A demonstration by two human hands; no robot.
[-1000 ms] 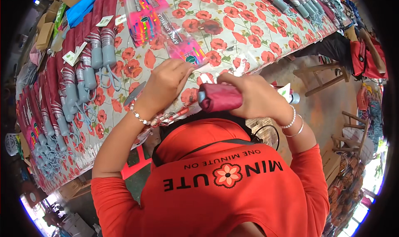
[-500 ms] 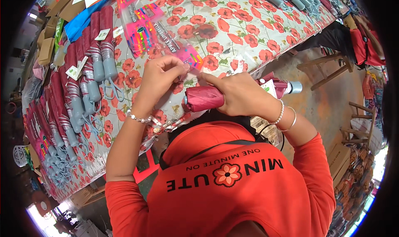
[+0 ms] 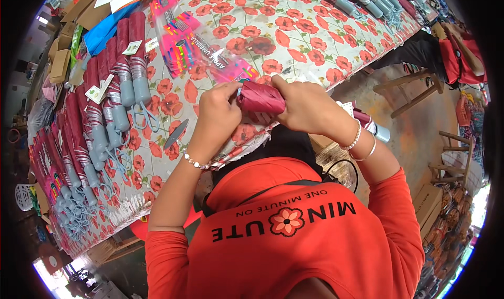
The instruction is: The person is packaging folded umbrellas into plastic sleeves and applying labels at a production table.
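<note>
A folded maroon umbrella (image 3: 262,97) lies across my grasp at the table's near edge, its grey handle (image 3: 382,135) pointing right beneath my right forearm. My right hand (image 3: 310,106) is closed around the rolled canopy. At the umbrella's other end, my left hand (image 3: 216,111) has its curled fingers against the tip; part of the fingers is hidden. Just beyond lies a clear plastic sleeve with a pink printed end (image 3: 239,68). More pink-printed sleeves (image 3: 178,46) overlap it to the left.
Several maroon umbrellas with grey handles (image 3: 126,92) lie in a row at left; others (image 3: 362,0) lie at the far right edge. A flat dark-grey strip (image 3: 176,135) rests beside my left forearm. Wooden stools (image 3: 415,89) stand right, near another person in red (image 3: 464,57).
My left hand has moved down from the plastic sleeve to the umbrella's tip. The umbrella's handle has swung lower. The dark-grey strip on the table has come into view.
</note>
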